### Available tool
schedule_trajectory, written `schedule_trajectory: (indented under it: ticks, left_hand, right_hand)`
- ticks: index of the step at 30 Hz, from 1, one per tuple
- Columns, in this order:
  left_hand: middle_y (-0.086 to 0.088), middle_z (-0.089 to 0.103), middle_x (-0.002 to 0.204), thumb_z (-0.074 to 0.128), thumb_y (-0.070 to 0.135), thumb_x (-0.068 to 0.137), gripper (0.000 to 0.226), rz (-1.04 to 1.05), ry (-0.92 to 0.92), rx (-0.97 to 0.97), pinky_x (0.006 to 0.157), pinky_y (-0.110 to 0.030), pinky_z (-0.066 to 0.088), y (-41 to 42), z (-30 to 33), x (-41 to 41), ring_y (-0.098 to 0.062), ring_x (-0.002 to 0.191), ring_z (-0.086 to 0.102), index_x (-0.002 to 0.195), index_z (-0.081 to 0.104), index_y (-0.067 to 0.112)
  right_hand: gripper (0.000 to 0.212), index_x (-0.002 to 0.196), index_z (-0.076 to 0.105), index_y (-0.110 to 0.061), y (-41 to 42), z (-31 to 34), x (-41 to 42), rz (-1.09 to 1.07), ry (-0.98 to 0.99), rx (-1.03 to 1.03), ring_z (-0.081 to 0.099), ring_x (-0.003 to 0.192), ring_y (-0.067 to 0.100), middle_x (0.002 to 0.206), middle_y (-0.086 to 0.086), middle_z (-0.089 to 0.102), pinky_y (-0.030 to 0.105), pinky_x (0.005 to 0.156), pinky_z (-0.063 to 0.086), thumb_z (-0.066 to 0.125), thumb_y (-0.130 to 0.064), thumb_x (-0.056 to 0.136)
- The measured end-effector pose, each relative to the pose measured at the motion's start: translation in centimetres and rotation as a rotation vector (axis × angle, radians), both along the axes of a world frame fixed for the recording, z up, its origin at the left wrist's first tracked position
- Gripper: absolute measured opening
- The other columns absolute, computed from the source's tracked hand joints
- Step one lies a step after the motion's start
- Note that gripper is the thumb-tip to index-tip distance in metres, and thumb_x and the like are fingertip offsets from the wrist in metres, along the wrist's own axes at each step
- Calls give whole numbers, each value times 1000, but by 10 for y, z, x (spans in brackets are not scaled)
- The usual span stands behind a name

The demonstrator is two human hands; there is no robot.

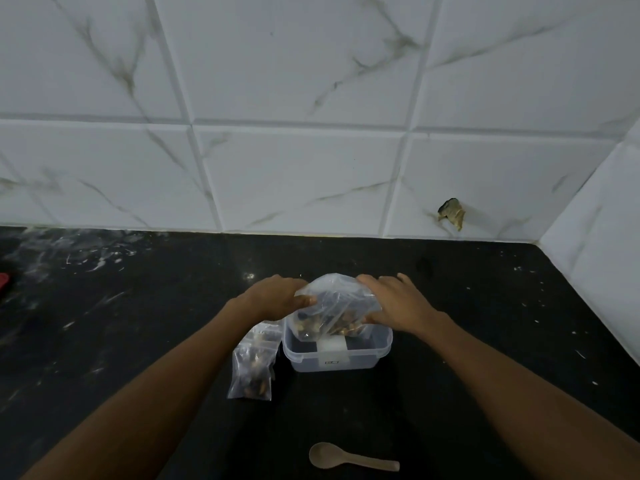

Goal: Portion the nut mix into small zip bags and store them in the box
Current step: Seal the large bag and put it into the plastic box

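Note:
A clear zip bag of nut mix (332, 311) hangs just above the open clear plastic box (337, 356) in the middle of the black counter. My left hand (277, 297) grips the bag's left top edge, thumb in front. My right hand (393, 301) holds its right side, fingers over the top and thumb low on the bag. The bag's bottom dips inside the box's rim. A second filled zip bag (252, 370) lies flat on the counter just left of the box, partly under my left forearm.
A brown plastic spoon (349, 459) lies on the counter (138, 323) near the front edge. Something red (4, 280) shows at the far left edge. White tiled walls close off the back and the right side.

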State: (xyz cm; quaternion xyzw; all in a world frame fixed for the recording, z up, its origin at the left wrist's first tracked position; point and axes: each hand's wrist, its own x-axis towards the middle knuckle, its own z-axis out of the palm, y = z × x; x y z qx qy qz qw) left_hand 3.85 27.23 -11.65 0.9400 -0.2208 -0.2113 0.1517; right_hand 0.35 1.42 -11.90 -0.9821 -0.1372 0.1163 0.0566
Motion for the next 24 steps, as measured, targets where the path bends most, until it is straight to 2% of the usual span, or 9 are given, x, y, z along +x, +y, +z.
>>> schedule_trajectory:
  ticks: [4, 6, 8, 10, 13, 16, 18, 21, 24]
  left_hand:
    - [-1, 56, 114, 57, 52, 91, 43, -32, -14, 34, 95, -37, 45, -6, 0, 4, -19, 108, 54, 120, 63, 21]
    - [2, 57, 112, 68, 52, 81, 47, -66, -49, 89, 90, -34, 47, -12, 2, 2, -16, 104, 55, 117, 63, 23]
    - [3, 62, 110, 72, 49, 78, 50, -78, -125, 167, 88, -33, 49, -17, 3, 1, -16, 100, 59, 118, 60, 23]
    - [1, 65, 108, 72, 45, 80, 50, -90, -221, 233, 87, -36, 52, -23, 1, 1, -19, 97, 62, 121, 54, 23]
    - [-4, 65, 106, 70, 40, 84, 50, -110, -330, 327, 85, -38, 52, -36, -2, 0, -22, 95, 64, 124, 47, 21]
    - [-7, 62, 111, 69, 30, 88, 48, -87, -329, 355, 87, -39, 50, -46, -8, -4, -26, 99, 63, 126, 43, 16]
    - [-8, 61, 115, 71, 27, 87, 50, -54, -356, 347, 86, -39, 50, -50, -15, -8, -27, 101, 64, 126, 42, 15]
    - [-8, 59, 118, 72, 26, 86, 52, -16, -376, 313, 85, -37, 51, -51, -22, -11, -26, 102, 64, 126, 42, 15]
    - [-8, 59, 117, 73, 27, 85, 51, -1, -350, 218, 86, -37, 53, -46, -27, -9, -26, 102, 63, 125, 42, 17]
  right_hand:
    - [22, 114, 55, -21, 5, -2, 11, -6, -74, -71, 59, 96, 18, 111, 2, 63, 37, 92, 46, 55, -33, 95]
    - [13, 104, 59, -17, 5, -3, 15, -52, -38, -76, 59, 89, 18, 106, 5, 62, 34, 83, 49, 53, -26, 96]
    - [16, 110, 57, -16, 4, -5, 16, -93, 20, -77, 61, 89, 20, 106, 6, 63, 34, 80, 50, 51, -19, 96]
    - [34, 128, 45, -21, 8, -7, 15, -84, 35, -78, 61, 89, 21, 110, 7, 64, 36, 79, 48, 52, -18, 95]
    - [80, 148, 16, -32, 17, -7, 13, -17, 29, -142, 55, 116, 26, 133, 7, 52, 44, 97, 41, 67, -33, 86]
    - [105, 150, 10, -33, 24, -8, 12, -15, 24, -131, 43, 130, 29, 144, 6, 40, 49, 107, 33, 76, -52, 71]
    - [94, 144, 20, -30, 28, -15, 11, -45, 2, -108, 49, 122, 27, 136, 6, 47, 47, 101, 38, 74, -54, 72]
    - [62, 130, 36, -24, 31, -23, 10, -97, -52, -109, 59, 100, 20, 116, 4, 59, 38, 86, 44, 69, -46, 82]
    - [52, 127, 40, -21, 31, -20, 8, -114, -73, -137, 61, 93, 18, 109, 4, 60, 35, 82, 48, 68, -36, 87]
